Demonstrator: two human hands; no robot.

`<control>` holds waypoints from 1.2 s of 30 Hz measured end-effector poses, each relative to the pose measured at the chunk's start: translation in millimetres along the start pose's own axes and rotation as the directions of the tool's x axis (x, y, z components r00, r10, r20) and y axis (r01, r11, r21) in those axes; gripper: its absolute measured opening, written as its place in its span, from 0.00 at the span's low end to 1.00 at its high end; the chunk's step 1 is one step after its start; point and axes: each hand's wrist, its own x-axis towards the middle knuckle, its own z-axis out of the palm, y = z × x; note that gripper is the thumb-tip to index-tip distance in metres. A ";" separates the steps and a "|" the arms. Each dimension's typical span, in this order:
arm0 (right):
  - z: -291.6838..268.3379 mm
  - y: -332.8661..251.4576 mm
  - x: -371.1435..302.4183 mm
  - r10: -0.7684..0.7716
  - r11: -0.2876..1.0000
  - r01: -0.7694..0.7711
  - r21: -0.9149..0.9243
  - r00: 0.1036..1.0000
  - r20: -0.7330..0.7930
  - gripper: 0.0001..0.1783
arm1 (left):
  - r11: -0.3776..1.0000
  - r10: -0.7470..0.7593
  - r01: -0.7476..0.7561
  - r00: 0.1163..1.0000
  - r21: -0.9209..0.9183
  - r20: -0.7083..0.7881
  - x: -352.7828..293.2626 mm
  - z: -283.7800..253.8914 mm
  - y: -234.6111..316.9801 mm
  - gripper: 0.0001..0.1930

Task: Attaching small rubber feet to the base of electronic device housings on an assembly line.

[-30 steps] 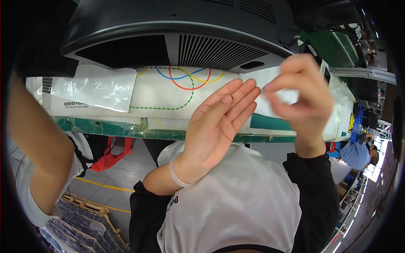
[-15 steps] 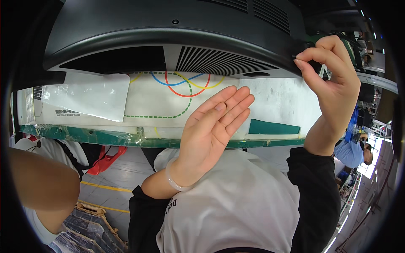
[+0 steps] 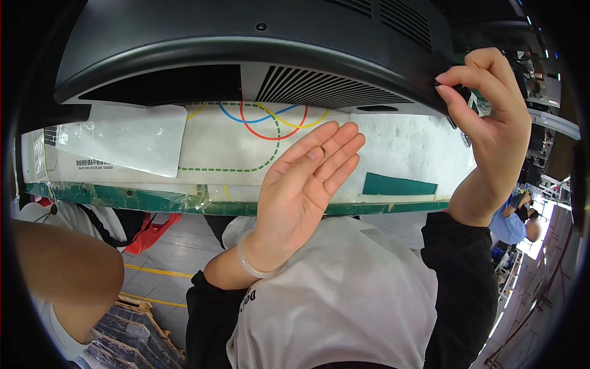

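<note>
A large black plastic housing (image 3: 203,37) with slotted vents and a small dark round fitting (image 3: 261,27) fills the top of the view. At its right end, my right hand (image 3: 498,104) pinches a small black piece (image 3: 437,83) between thumb and forefinger, close to the housing's edge. My left hand (image 3: 301,190) is held palm up below the housing, fingers stretched out together and thumb folded inward. A tiny dark spot shows by the thumb tip; whether it is a loose part or a shadow I cannot tell.
Under the housing lies a white printed board (image 3: 215,141) with coloured curves, partly covered by a glossy plastic-covered sheet (image 3: 123,138). A taped green edge (image 3: 153,200) runs along the bench front. Another person's bare arm (image 3: 67,270) is at left; a person in blue (image 3: 510,224) is far right.
My right hand has shifted slightly right and away from the housing's edge, still pinching. My left hand has moved slightly left. The housing appears slightly higher in view.
</note>
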 end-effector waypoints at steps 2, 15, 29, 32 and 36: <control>-0.2 0.2 -0.5 -0.011 1.000 0.011 0.018 1.000 0.007 0.10 | 1.000 0.004 -0.004 1.000 0.006 -0.002 0.5 -1.6 -0.4 0.20; 2.7 -20.6 -2.8 -0.187 0.944 0.148 -0.294 0.976 -0.110 0.11 | 1.000 0.018 -0.018 1.000 -0.016 0.012 -0.4 -0.1 1.5 0.20; 24.0 -19.9 -23.9 -0.047 0.954 -0.001 -0.299 0.987 -0.152 0.24 | 0.997 0.069 -0.068 0.997 0.032 -0.024 5.6 0.1 9.7 0.15; 34.5 -11.8 -19.4 -0.087 0.961 0.029 -0.276 0.976 -0.199 0.24 | 0.982 0.170 -0.168 0.985 0.084 -0.020 6.7 -2.6 12.8 0.14; 37.9 -8.3 -20.3 -0.033 0.980 -0.004 -0.199 0.982 -0.184 0.24 | 0.873 0.403 -0.411 0.911 0.264 0.088 0.7 -10.8 19.9 0.19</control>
